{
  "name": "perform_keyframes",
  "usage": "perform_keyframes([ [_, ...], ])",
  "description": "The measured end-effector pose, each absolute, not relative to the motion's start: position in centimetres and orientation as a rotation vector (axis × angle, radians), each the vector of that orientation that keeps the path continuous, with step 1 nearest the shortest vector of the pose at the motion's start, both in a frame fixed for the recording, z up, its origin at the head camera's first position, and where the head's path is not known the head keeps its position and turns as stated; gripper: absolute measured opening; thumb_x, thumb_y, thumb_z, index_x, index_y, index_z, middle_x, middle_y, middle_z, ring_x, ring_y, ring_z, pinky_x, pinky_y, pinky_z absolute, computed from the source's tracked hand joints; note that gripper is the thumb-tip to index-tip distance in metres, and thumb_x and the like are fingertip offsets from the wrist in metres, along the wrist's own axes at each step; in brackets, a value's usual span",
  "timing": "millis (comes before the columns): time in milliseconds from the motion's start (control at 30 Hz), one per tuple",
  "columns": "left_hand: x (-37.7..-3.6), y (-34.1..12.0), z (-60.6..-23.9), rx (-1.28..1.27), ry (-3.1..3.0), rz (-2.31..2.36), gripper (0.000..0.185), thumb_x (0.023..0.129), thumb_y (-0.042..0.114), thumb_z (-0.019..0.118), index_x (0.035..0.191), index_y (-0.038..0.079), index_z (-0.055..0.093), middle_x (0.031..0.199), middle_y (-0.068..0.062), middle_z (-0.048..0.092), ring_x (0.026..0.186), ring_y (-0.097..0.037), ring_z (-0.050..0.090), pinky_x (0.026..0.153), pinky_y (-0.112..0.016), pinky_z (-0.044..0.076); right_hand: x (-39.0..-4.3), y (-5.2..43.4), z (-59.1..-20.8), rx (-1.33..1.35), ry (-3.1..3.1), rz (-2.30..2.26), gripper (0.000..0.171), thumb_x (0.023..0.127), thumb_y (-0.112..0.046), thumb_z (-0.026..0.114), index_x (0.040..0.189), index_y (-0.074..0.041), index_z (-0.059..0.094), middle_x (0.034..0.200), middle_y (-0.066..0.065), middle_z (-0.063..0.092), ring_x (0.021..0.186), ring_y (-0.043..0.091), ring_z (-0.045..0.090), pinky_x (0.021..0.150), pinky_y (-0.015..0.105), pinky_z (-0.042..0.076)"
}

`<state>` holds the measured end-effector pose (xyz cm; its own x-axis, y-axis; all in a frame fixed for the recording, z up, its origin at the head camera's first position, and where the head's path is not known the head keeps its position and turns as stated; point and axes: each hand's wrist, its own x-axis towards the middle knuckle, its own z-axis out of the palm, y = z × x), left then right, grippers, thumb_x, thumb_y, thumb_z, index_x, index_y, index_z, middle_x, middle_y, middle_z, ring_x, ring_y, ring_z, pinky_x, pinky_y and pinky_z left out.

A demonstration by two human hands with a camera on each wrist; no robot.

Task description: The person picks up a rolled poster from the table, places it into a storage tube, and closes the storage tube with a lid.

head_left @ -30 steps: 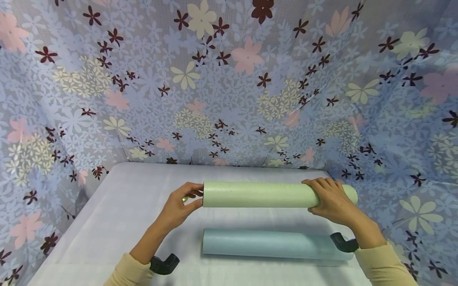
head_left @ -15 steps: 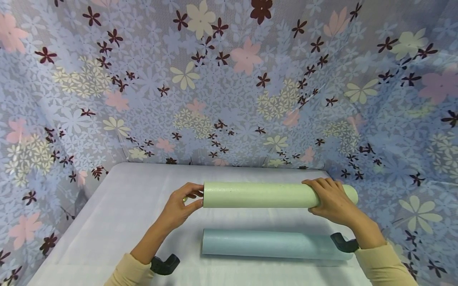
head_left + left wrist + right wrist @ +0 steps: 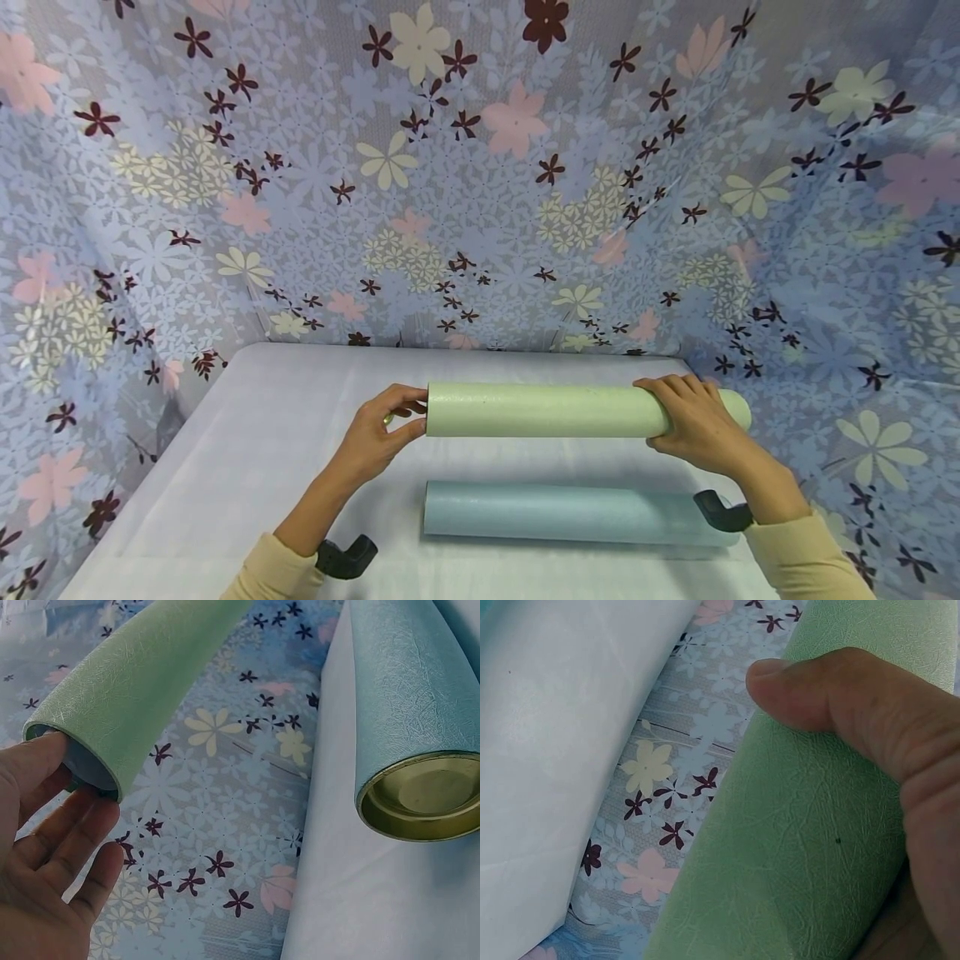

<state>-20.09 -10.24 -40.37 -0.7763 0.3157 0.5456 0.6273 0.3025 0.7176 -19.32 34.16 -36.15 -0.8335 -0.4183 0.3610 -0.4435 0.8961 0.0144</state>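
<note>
A long pale green tube with a finely creased surface is held level above the white table, between my two hands. My left hand pinches the rim of its left end, thumb below and fingers above. In the left wrist view the fingertips reach into that hollow end. A small gold-coloured bit shows by those fingers. My right hand grips the tube near its right end, with its thumb lying across the surface in the right wrist view.
A similar light blue tube lies nearer to me on the white-covered table, parallel to the green one. Its left end has a recessed gold metal cap. A floral curtain hangs behind the table and along its sides.
</note>
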Motion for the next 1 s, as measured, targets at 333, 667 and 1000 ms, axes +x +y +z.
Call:
perform_keyframes([
  [333, -20.0, -10.2, -40.2, -0.789, -2.292, -1.481, 0.034, 0.085, 0.005, 0.066, 0.119, 0.003, 0.06, 0.115, -0.016, 0.063, 0.101, -0.032, 0.063, 0.087, -0.047, 0.051, -19.2, 34.5, -36.3, 0.63, -2.701, 0.096, 0.079, 0.061, -0.023, 0.086, 0.13, -0.015, 0.049, 0.117, 0.012, 0.058, 0.111, 0.037, 0.048, 0.086, 0.055, 0.033],
  [667, -20.2, -11.7, -39.8, -0.759, -2.261, -1.521, 0.029, 0.088, 0.016, 0.065, 0.117, 0.014, 0.062, 0.115, -0.005, 0.065, 0.101, -0.023, 0.064, 0.08, -0.024, 0.053, -19.0, 34.7, -36.2, 0.629, -2.695, 0.125, 0.078, 0.061, -0.022, 0.086, 0.129, -0.014, 0.049, 0.116, 0.013, 0.059, 0.111, 0.037, 0.047, 0.09, 0.056, 0.031],
  [1000, -21.5, -13.1, -39.2, -0.699, -2.279, -1.377, 0.03, 0.089, 0.014, 0.064, 0.119, 0.01, 0.062, 0.114, -0.008, 0.065, 0.1, -0.023, 0.063, 0.087, -0.036, 0.052, -18.9, 34.8, -36.3, 0.636, -2.682, 0.132, 0.078, 0.06, -0.021, 0.086, 0.128, -0.014, 0.05, 0.115, 0.013, 0.059, 0.109, 0.037, 0.048, 0.091, 0.057, 0.029],
])
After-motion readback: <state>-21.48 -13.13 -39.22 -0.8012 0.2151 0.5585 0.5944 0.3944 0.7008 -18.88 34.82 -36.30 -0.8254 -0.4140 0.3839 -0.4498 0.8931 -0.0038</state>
